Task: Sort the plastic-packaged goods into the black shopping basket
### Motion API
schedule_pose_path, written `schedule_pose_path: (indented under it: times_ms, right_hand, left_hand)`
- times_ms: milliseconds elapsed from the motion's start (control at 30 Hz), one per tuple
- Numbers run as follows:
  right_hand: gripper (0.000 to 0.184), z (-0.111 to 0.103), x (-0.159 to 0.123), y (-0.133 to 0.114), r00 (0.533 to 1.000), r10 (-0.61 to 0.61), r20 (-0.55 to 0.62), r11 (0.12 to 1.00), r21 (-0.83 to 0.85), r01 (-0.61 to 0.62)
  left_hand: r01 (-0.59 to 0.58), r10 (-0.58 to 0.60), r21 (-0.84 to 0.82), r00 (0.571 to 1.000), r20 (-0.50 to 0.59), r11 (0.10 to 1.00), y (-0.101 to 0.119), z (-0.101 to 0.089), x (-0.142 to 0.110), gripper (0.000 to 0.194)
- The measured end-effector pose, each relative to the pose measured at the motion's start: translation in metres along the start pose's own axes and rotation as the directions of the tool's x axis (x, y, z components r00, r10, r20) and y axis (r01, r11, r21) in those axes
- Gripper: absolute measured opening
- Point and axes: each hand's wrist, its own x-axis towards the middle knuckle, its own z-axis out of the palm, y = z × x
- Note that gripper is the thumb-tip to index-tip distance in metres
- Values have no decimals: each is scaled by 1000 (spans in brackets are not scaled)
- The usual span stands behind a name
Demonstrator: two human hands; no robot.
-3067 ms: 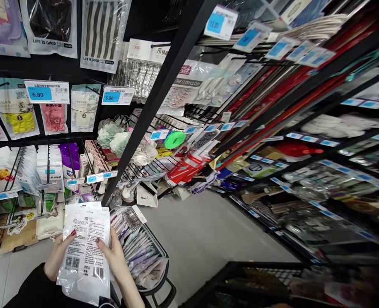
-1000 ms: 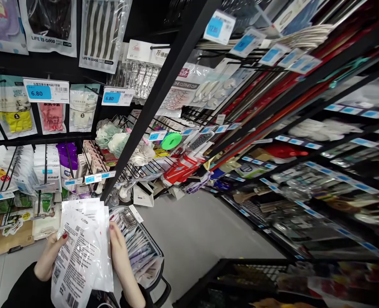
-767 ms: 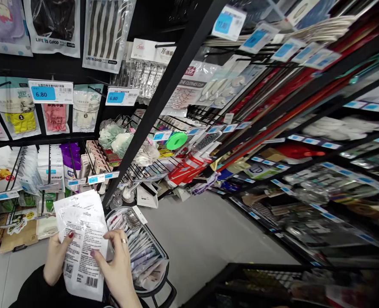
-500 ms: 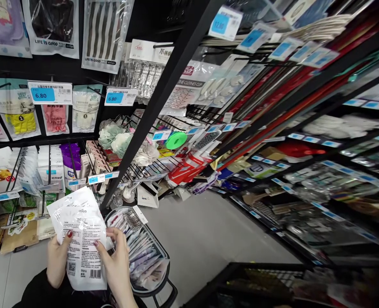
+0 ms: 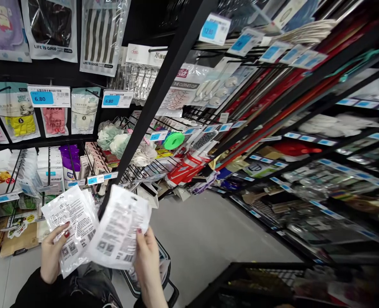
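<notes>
While fingers [image 5: 141, 242] of left hand [image 5: 51, 257] and right hand [image 5: 147, 256] pinch white packets [image 5: 118, 229], tag [image 5: 50, 96] reads "6.80".

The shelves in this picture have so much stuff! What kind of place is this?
It looks like a shop, probably its household-goods aisle. A price tag reads 6.80, a packet of yellow gloves hangs on display, and mesh bath puffs hang nearby.

The bag with black stuff [image 5: 51, 26] and the striped bag [image 5: 102, 40] say "LIFE IS GOOD" and "xinfan". Two price tags [image 5: 50, 96] say 6.80. A high tag [image 5: 215, 29] says 12.80. A clear pack [image 5: 178, 92] says "THE CLOTHES CLIP". Words on the held white bags [image 5: 120, 226] are too tiny to read.
</notes>
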Motion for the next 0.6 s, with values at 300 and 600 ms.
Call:
schedule_pose_path:
  times_ms: [300,600]
  right_hand:
    - [39,-70,34,-26,971,-139,-193,942,-327,70]
    - [30,-30,-10,13,996,-82,24,886,-456,83]
  left_hand:
    - [-27,28,-9,993,113,1000,11,-5,-2,66]
    - [424,-322,-155,838,439,892,-5,10,-14,95]
